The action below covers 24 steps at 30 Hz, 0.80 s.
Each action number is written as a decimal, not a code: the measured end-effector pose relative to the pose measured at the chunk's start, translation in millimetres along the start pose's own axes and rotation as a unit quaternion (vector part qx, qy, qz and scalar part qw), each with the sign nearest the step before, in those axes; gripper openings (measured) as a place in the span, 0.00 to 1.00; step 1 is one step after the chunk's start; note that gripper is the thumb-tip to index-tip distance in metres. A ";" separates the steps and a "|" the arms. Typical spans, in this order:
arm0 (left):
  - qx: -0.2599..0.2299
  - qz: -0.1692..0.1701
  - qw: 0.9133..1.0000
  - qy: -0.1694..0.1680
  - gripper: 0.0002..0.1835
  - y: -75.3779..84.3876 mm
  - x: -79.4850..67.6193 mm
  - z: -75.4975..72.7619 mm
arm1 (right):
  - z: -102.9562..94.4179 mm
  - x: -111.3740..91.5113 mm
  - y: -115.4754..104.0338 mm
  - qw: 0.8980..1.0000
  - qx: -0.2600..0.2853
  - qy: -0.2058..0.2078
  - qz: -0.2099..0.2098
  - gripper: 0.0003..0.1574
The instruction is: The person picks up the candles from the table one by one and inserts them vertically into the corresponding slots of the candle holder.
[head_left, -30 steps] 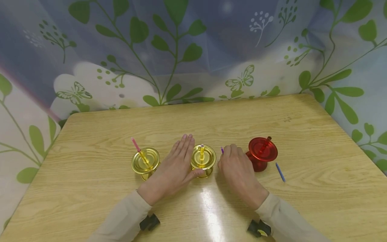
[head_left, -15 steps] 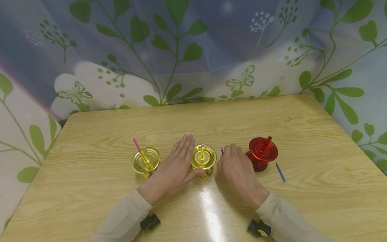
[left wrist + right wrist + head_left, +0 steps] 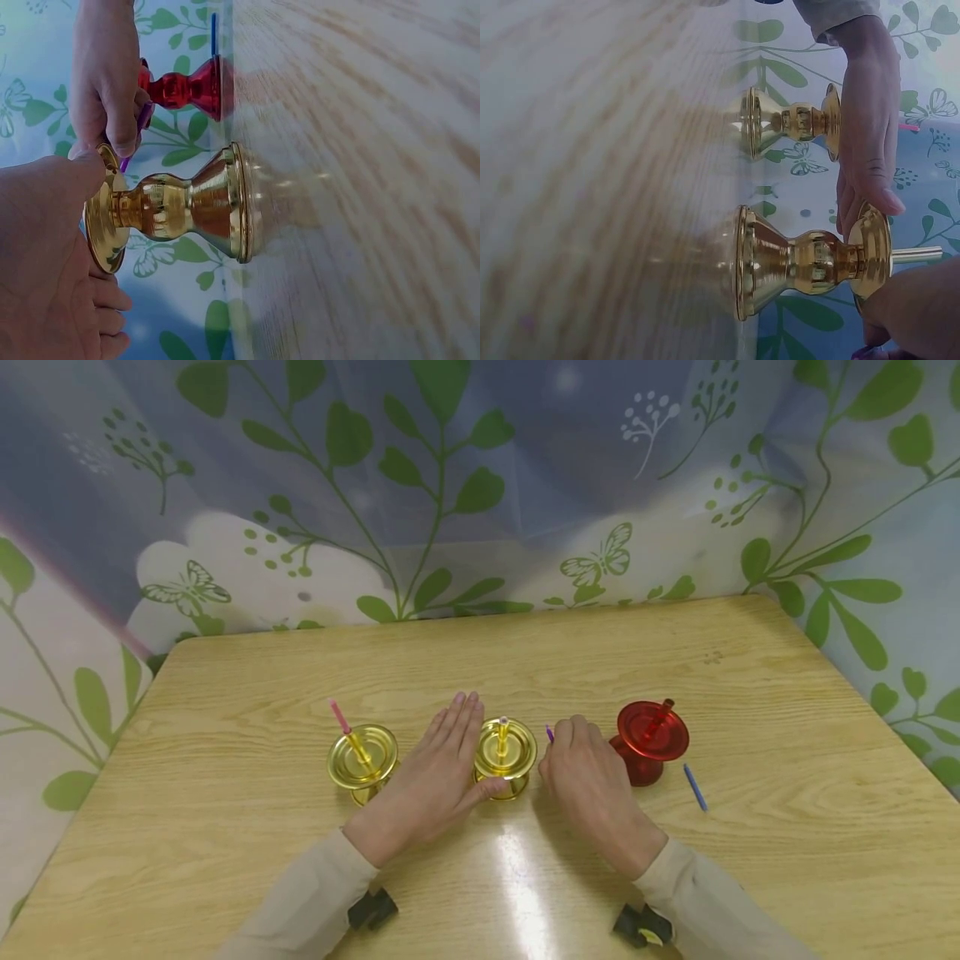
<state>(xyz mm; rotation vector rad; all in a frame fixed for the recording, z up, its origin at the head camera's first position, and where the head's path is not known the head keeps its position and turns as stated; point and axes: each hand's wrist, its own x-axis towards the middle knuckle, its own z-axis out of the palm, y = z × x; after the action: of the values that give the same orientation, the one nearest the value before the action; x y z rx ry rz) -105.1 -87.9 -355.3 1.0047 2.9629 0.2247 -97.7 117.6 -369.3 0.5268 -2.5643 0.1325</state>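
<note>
Left hand [image 3: 431, 768] straight-fingered, thumb at the rim of the middle gold candlestick [image 3: 501, 766], which stands upright between the hands; right hand [image 3: 588, 777] pinches the purple candle [image 3: 551, 734] just beside it, so uneven thumb pressure or a sideways knock could tip the candlestick.

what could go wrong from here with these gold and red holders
The left hand and right hand are on either side of the middle gold holder, so a nudge could tip it. The purple stick in the right hand might slip. The blue stick, loose on the table by the red holder, could roll if bumped.
</note>
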 end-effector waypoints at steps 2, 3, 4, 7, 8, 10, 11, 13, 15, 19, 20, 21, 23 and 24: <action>0.000 0.000 1.000 0.000 0.47 0.0 0.1 -0.1 | 0.0 0.1 -0.1 1.000 0.001 0.001 0.001 0.13; 0.000 0.000 1.000 0.000 0.47 0.1 0.2 -0.2 | 0.1 0.2 -0.1 1.000 0.002 0.003 0.002 0.13; 0.000 0.001 1.000 0.000 0.47 0.2 0.2 -0.3 | 0.0 0.3 -0.2 1.000 0.002 0.004 0.002 0.13; 0.001 0.000 1.000 -0.001 0.47 0.4 0.2 -0.5 | -0.2 0.6 -0.3 1.000 0.004 0.010 0.002 0.13; 0.001 -0.001 1.000 -0.002 0.47 0.4 0.3 -0.5 | -0.3 0.7 -0.5 1.000 0.004 0.011 0.002 0.13; 0.002 -0.002 1.000 -0.003 0.47 0.3 0.3 -0.4 | -0.5 0.9 -0.7 1.000 0.007 0.014 0.001 0.13; 0.002 -0.003 1.000 -0.003 0.47 0.2 0.2 -0.3 | -0.7 1.0 -0.7 1.000 0.008 0.014 0.001 0.13; 0.004 -0.003 1.000 -0.004 0.47 0.0 0.1 -0.2 | -0.8 1.1 -0.9 1.000 0.009 0.017 0.001 0.13; 0.004 -0.003 1.000 -0.004 0.47 -0.2 0.0 -0.1 | -1.1 1.3 -0.9 1.000 0.011 0.019 0.002 0.13; 0.005 -0.003 1.000 -0.004 0.47 -0.5 0.0 0.5 | -1.7 1.7 -0.7 1.000 0.014 0.023 0.004 0.13; 0.005 -0.003 1.000 -0.004 0.47 -0.6 0.0 0.7 | -1.8 1.8 -0.6 1.000 0.014 0.024 0.004 0.13; 0.004 -0.003 1.000 -0.005 0.47 -0.6 0.1 0.8 | -2.0 1.9 -0.6 1.000 0.015 0.025 0.004 0.13; 0.003 -0.003 1.000 -0.006 0.47 -0.6 0.3 0.8 | -2.1 1.9 -0.5 1.000 0.014 0.026 0.003 0.13; 0.003 -0.004 1.000 -0.007 0.48 -0.5 0.4 0.8 | -2.1 1.9 -0.5 1.000 0.014 0.025 0.003 0.13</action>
<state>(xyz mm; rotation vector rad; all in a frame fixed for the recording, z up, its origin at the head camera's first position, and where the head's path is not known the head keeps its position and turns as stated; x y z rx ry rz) -105.7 -87.9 -356.1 0.9917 2.9558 0.2080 -98.1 116.9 -366.6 0.5194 -2.5184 0.1831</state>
